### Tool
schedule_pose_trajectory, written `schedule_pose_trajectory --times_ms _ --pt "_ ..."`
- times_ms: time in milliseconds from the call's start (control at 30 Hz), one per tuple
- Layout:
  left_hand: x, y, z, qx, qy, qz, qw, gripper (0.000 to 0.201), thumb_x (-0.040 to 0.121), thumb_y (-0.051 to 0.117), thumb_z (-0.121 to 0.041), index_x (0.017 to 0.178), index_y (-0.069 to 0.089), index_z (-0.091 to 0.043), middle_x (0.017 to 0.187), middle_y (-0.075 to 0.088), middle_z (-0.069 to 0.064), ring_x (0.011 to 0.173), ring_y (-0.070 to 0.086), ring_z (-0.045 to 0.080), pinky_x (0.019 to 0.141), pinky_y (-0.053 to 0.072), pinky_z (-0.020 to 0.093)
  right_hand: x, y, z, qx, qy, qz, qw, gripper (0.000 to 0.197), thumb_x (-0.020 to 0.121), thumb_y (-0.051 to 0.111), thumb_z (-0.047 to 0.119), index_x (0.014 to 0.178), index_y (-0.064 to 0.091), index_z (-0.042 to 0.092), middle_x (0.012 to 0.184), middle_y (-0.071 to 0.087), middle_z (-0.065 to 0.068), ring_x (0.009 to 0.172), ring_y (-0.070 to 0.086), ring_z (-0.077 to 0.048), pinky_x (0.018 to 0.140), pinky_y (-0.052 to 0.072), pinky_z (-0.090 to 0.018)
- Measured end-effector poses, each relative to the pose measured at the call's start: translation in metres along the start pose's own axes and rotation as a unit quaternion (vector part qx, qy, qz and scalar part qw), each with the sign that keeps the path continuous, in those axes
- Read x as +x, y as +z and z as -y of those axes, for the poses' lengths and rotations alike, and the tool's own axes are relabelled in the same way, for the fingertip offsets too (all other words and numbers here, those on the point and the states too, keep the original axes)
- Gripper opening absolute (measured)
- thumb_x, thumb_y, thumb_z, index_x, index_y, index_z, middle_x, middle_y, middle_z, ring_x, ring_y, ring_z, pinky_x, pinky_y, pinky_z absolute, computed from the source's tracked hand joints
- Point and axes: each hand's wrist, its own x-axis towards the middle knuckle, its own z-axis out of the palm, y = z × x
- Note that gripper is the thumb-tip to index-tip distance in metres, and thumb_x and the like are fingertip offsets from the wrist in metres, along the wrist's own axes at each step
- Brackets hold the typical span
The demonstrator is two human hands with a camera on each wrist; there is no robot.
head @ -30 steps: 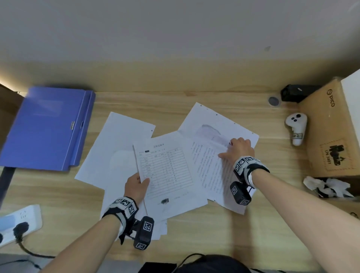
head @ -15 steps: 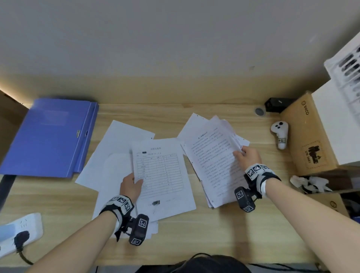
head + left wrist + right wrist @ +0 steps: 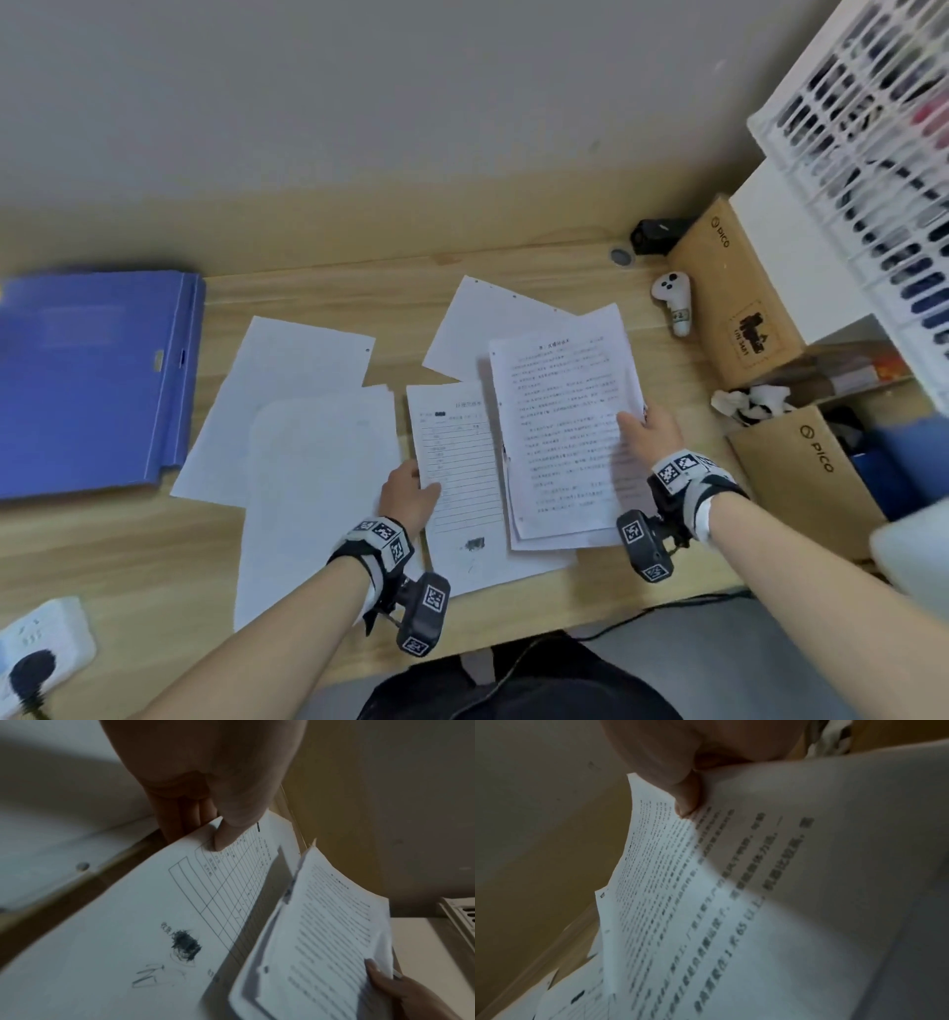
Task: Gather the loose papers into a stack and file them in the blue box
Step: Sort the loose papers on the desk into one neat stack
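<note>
My left hand (image 3: 411, 493) pinches the left edge of a form sheet (image 3: 462, 488) with a printed table, thumb (image 3: 231, 825) on top and fingers under it. My right hand (image 3: 649, 429) grips a few text pages (image 3: 565, 431) by their right edge, thumb (image 3: 686, 801) on the top page, lifted and overlapping the form sheet's right side. Blank sheets (image 3: 308, 462) lie spread on the wooden desk (image 3: 513, 606) to the left, and one more blank sheet (image 3: 477, 329) lies behind the text pages. The blue box (image 3: 92, 375) lies shut at the desk's far left.
A white controller (image 3: 672, 300) and a brown carton (image 3: 734, 293) stand at the back right, with crumpled tissue (image 3: 750, 403) and another carton (image 3: 806, 462) nearer. A white basket (image 3: 873, 154) hangs over the right. A power strip (image 3: 41, 642) sits at the front left.
My right hand has gathered the text pages, lifted them and carried them left over the form sheet. My left hand has slid the form sheet right, off the blank sheets.
</note>
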Motion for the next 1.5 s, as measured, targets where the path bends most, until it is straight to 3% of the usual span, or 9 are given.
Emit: schedule_pose_trajectory --times_ms 300,500,667,800,967,1067,1133,1267,1500 --pt "-0.016 0.018 0.018 -0.071 -0.018 0.0 0.997 0.031 0.082 0.066 -0.021 0.112 0.066 -0.025 0.112 0.071 -0.004 0.103 0.067 0.019 0.093 0.055 0.041 -0.027 0.044 -0.038 0.094 0.014 0.044 0.994 0.008 0.087 0.068 0.01 0.088 0.061 0.009 0.075 0.062 0.001 0.066 0.057 -0.016 0.053 0.041 -0.024" --pt "-0.026 0.033 0.015 -0.149 -0.05 -0.041 0.987 0.026 0.083 0.074 -0.014 0.108 0.066 -0.016 0.104 0.071 0.002 0.093 0.069 0.02 0.079 0.057 0.031 -0.021 0.076 -0.047 0.046 -0.015 0.101 0.994 0.041 0.097 0.054 0.024 0.058 0.045 0.014 0.058 0.044 -0.001 0.059 0.039 -0.017 0.053 0.03 -0.028" --pt "-0.028 0.037 0.019 -0.164 -0.071 -0.044 0.983 0.039 0.077 0.081 -0.01 0.113 0.065 -0.005 0.105 0.07 0.003 0.091 0.069 0.019 0.077 0.057 0.029 -0.017 0.088 -0.058 0.054 -0.011 0.159 0.986 0.041 0.098 0.047 0.031 0.074 0.056 -0.001 0.071 0.052 -0.007 0.066 0.046 -0.017 0.062 0.035 -0.031" --pt "-0.033 0.034 0.022 -0.157 -0.064 -0.066 0.983 0.034 0.078 0.079 -0.007 0.109 0.068 -0.006 0.106 0.071 0.007 0.087 0.069 0.019 0.076 0.056 0.029 -0.018 0.074 -0.057 0.012 -0.033 0.107 0.994 0.04 0.099 0.038 0.028 0.06 0.039 0.017 0.058 0.04 0.001 0.055 0.035 -0.016 0.055 0.025 -0.029" --pt "-0.033 0.032 0.023 -0.134 -0.06 -0.093 0.985 0.025 0.078 0.079 -0.01 0.102 0.072 -0.008 0.098 0.074 0.005 0.078 0.07 0.014 0.06 0.056 0.02 -0.005 0.038 -0.08 0.024 -0.017 0.037 0.999 0.03 0.092 0.046 0.017 0.063 0.042 0.01 0.059 0.037 -0.003 0.059 0.034 -0.02 0.053 0.024 -0.028" --pt "-0.031 0.033 0.019 -0.119 -0.066 -0.118 0.984 0.023 0.078 0.08 -0.019 0.099 0.072 -0.015 0.09 0.072 0.0 0.073 0.068 0.008 0.055 0.052 0.017 0.003 0.023 -0.097 0.008 0.02 0.081 0.996 0.01 0.084 0.059 0.016 0.078 0.065 0.012 0.068 0.063 -0.001 0.061 0.056 -0.021 0.055 0.047 -0.029" --pt "-0.029 0.034 0.018 -0.102 -0.069 -0.131 0.984 0.023 0.079 0.079 -0.031 0.097 0.071 -0.02 0.088 0.07 -0.004 0.072 0.066 0.005 0.055 0.05 0.018 0.004 0.022 -0.106 0.02 0.045 0.11 0.993 0.004 0.077 0.071 0.022 0.081 0.072 0.021 0.077 0.074 0.002 0.073 0.07 -0.021 0.067 0.061 -0.038" --pt "-0.024 0.037 0.017 -0.059 -0.065 -0.14 0.986 0.034 0.081 0.073 -0.043 0.104 0.07 -0.018 0.095 0.071 -0.004 0.082 0.068 0.015 0.069 0.055 0.025 -0.001 0.027 -0.107 -0.023 0.029 0.124 0.992 0.019 0.079 0.073 0.015 0.072 0.064 0.03 0.075 0.07 0.006 0.08 0.07 -0.023 0.076 0.06 -0.04" --pt "-0.034 0.032 0.021 -0.004 -0.05 -0.138 0.989 0.038 0.082 0.069 -0.037 0.115 0.064 -0.019 0.104 0.069 -0.006 0.095 0.067 0.018 0.083 0.055 0.033 -0.005 0.04 -0.1 -0.095 0.007 0.07 0.993 0.015 0.066 0.067 0.02 0.081 0.064 0.023 0.07 0.066 0.007 0.064 0.064 -0.015 0.052 0.049 -0.028"
